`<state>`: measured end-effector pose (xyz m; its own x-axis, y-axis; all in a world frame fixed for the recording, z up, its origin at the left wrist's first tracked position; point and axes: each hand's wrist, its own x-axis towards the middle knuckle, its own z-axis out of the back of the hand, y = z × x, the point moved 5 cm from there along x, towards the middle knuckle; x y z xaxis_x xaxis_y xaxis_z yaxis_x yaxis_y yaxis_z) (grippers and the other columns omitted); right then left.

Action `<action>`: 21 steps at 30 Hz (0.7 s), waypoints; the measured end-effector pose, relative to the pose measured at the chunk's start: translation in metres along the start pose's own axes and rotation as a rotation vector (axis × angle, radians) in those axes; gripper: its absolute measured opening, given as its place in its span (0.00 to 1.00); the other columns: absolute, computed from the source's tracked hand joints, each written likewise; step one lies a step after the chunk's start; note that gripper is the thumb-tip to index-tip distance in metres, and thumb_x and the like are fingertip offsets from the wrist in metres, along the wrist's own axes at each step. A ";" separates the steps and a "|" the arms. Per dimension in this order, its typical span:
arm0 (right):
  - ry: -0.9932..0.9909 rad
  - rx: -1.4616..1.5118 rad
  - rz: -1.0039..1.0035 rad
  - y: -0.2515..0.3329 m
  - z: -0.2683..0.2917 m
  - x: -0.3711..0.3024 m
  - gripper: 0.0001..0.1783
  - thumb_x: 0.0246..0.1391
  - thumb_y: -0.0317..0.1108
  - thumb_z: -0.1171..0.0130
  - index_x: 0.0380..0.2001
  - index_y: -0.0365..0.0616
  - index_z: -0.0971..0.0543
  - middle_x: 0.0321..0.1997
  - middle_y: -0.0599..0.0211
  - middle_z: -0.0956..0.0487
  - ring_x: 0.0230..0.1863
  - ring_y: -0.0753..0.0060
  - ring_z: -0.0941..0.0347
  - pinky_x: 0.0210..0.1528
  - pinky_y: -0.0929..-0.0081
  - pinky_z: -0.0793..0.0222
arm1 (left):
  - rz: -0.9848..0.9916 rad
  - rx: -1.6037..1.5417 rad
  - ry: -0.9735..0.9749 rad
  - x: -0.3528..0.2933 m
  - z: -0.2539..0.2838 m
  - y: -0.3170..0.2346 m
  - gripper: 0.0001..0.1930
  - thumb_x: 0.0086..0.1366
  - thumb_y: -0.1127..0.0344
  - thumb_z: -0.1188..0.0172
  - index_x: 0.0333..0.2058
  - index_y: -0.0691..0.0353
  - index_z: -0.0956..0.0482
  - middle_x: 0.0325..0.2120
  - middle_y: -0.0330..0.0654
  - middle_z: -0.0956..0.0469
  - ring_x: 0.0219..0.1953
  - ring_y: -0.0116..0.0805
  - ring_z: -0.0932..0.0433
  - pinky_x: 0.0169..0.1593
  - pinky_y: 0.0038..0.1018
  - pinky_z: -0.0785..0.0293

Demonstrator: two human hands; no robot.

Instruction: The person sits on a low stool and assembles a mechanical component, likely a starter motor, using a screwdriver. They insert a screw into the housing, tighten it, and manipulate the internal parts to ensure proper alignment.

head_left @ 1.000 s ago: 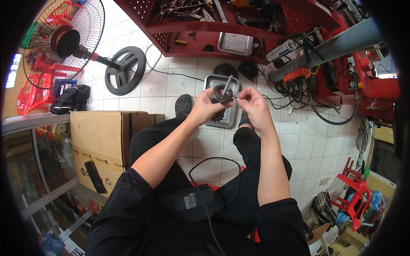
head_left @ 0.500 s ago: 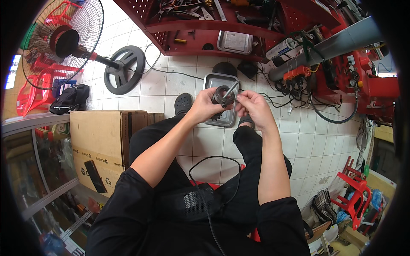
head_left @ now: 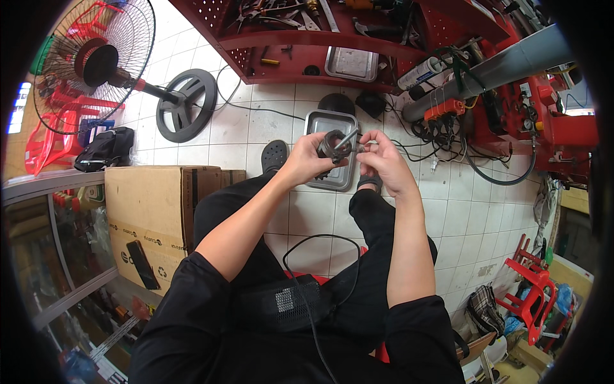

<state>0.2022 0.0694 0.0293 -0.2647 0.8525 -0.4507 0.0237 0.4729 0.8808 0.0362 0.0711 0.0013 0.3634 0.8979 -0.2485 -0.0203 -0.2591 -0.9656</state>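
Observation:
My left hand (head_left: 303, 159) is closed around a dark, ring-shaped metal gear part (head_left: 331, 148) with teeth along its lower side. A bright metal rod (head_left: 347, 137) sticks out of its opening, slanting up to the right. Just right of it, my right hand (head_left: 387, 164) pinches a thin metal piece (head_left: 369, 143) between thumb and fingers. That piece is too small for me to tell its kind. Both hands are above a grey metal tray (head_left: 344, 184) on the floor, which they partly cover.
A red tool cart (head_left: 281, 61) holding several tools stands ahead. To the left are a standing fan (head_left: 99, 65) and a cardboard box (head_left: 144, 201) with a phone (head_left: 142, 264) on it. Cables and red machinery (head_left: 543, 121) lie to the right. A black cable (head_left: 323, 235) loops over my lap.
My right hand has shifted slightly right, away from the gear part, and its fingers have turned upward. The thin metal piece now shows in them. My left hand stays nearly still.

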 end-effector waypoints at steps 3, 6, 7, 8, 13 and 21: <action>0.013 0.064 -0.058 -0.001 0.000 -0.001 0.12 0.56 0.39 0.45 0.36 0.41 0.27 0.23 0.70 0.26 0.18 0.83 0.32 0.20 0.87 0.41 | 0.013 -0.034 0.003 0.000 -0.002 -0.001 0.15 0.51 0.76 0.34 0.39 0.68 0.24 0.32 0.38 0.21 0.36 0.21 0.25 0.41 0.19 0.27; 0.049 0.109 -0.114 -0.003 0.000 0.000 0.10 0.55 0.35 0.44 0.36 0.41 0.28 0.24 0.69 0.26 0.20 0.83 0.31 0.22 0.86 0.39 | 0.009 -0.067 0.002 0.000 -0.001 0.002 0.15 0.51 0.77 0.34 0.39 0.68 0.24 0.33 0.38 0.22 0.37 0.21 0.25 0.41 0.20 0.27; 0.051 0.120 -0.117 -0.003 -0.001 0.000 0.09 0.55 0.33 0.44 0.36 0.41 0.28 0.24 0.69 0.26 0.21 0.83 0.31 0.23 0.86 0.38 | 0.019 -0.092 0.000 0.000 -0.001 0.004 0.15 0.51 0.77 0.35 0.39 0.68 0.24 0.33 0.38 0.22 0.37 0.21 0.26 0.41 0.20 0.26; 0.070 0.105 -0.082 -0.003 0.000 0.001 0.09 0.54 0.33 0.44 0.36 0.41 0.28 0.25 0.69 0.26 0.22 0.83 0.31 0.24 0.85 0.37 | 0.029 -0.117 0.002 0.001 -0.001 0.003 0.15 0.51 0.78 0.35 0.39 0.68 0.24 0.34 0.38 0.22 0.37 0.21 0.26 0.42 0.20 0.26; 0.033 0.059 0.082 0.002 -0.001 -0.001 0.07 0.54 0.29 0.43 0.35 0.42 0.29 0.27 0.71 0.26 0.26 0.83 0.30 0.28 0.84 0.35 | 0.022 -0.059 -0.002 0.000 0.000 -0.002 0.15 0.52 0.80 0.37 0.40 0.70 0.25 0.36 0.40 0.23 0.39 0.25 0.24 0.45 0.24 0.23; -0.053 0.147 0.020 0.000 0.003 0.002 0.14 0.59 0.43 0.47 0.34 0.42 0.29 0.27 0.70 0.25 0.23 0.82 0.30 0.25 0.84 0.37 | -0.001 -0.021 -0.021 0.000 0.002 -0.004 0.16 0.50 0.81 0.37 0.40 0.71 0.25 0.34 0.40 0.22 0.38 0.26 0.23 0.43 0.23 0.23</action>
<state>0.2047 0.0720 0.0274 -0.2120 0.8709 -0.4433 0.1701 0.4796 0.8608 0.0345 0.0732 0.0051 0.3440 0.9052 -0.2495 -0.0004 -0.2655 -0.9641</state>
